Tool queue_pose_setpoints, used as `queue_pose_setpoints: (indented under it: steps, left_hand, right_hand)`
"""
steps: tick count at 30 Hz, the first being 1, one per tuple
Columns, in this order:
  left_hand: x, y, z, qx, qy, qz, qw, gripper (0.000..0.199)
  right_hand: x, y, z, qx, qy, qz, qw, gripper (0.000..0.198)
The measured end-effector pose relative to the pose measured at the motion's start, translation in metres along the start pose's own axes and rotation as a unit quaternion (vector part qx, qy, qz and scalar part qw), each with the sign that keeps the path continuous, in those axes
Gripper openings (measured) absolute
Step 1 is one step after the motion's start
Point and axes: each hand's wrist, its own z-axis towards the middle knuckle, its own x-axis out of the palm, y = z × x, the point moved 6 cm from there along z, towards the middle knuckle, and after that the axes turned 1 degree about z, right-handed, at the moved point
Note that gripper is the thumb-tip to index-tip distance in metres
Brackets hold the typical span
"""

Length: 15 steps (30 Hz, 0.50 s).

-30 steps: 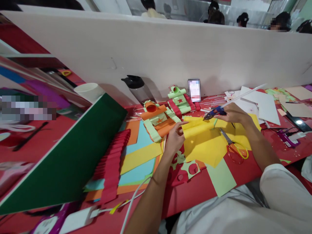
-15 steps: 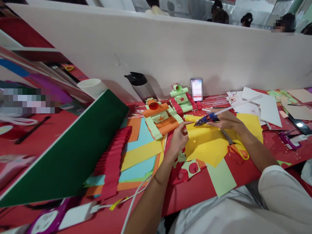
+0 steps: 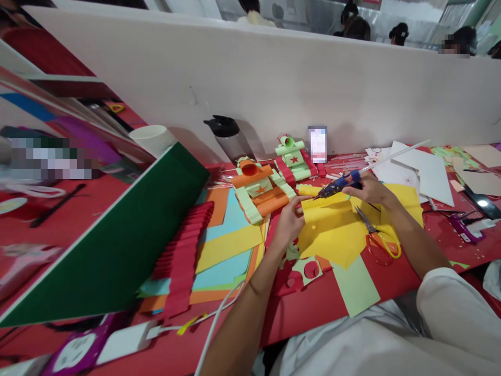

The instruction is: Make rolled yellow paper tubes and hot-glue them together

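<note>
My right hand (image 3: pixel 371 189) is wrapped round a blue hot glue gun (image 3: pixel 340 184), with a long clear glue stick jutting from its back. Its dark nozzle points left, close to the fingertips of my left hand (image 3: pixel 290 223). Those left fingers are closed on the left edge of a large sheet of yellow paper (image 3: pixel 331 230); the grip is partly hidden. Red-and-yellow-handled scissors (image 3: pixel 378 241) lie on the right part of that sheet. Just left of it stands an orange and green rolled-paper model (image 3: pixel 260 190), with a green and red one (image 3: pixel 293 159) behind.
A green board (image 3: pixel 117 240) leans at left beside coloured paper sheets (image 3: pixel 230 250) and a pleated red strip (image 3: pixel 182 261). A bottle (image 3: pixel 227 136), a white cup (image 3: pixel 152 138) and a phone (image 3: pixel 317 143) stand along the white partition (image 3: pixel 250 78). A white cable (image 3: pixel 219 318) crosses the front.
My right hand has shifted slightly right and up with the glue gun, tilting it more steeply. The left hand stays at the yellow paper's edge. The view has shifted a little.
</note>
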Motion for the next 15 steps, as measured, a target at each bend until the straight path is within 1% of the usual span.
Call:
queue_pose_setpoints:
  steps: [3, 6, 8, 10, 12, 15]
  left_hand:
    - [-0.001, -0.002, -0.001, -0.02, 0.013, -0.016, 1.0, 0.061]
    - [-0.005, -0.007, -0.002, -0.021, -0.007, 0.001, 1.0, 0.061]
    - [-0.007, -0.008, -0.003, -0.02, -0.015, 0.012, 1.0, 0.06]
    - [-0.008, -0.009, -0.002, -0.019, -0.016, 0.012, 1.0, 0.059]
    - [-0.008, -0.009, -0.001, -0.016, -0.011, 0.004, 1.0, 0.059]
    - [-0.007, -0.008, 0.002, -0.011, -0.004, -0.009, 1.0, 0.058]
  right_hand:
    - [-0.009, -0.009, -0.001, 0.01, 0.007, 0.043, 0.999, 0.046]
    - [-0.014, -0.017, -0.005, 0.033, 0.025, 0.106, 0.993, 0.046]
    - [-0.018, -0.022, -0.009, 0.053, 0.021, 0.142, 0.988, 0.045]
    - [-0.022, -0.028, -0.013, 0.075, 0.014, 0.157, 0.985, 0.041]
    - [-0.027, -0.034, -0.015, 0.102, -0.006, 0.153, 0.983, 0.036]
    - [-0.04, -0.044, -0.015, 0.141, -0.076, 0.136, 0.978, 0.028]
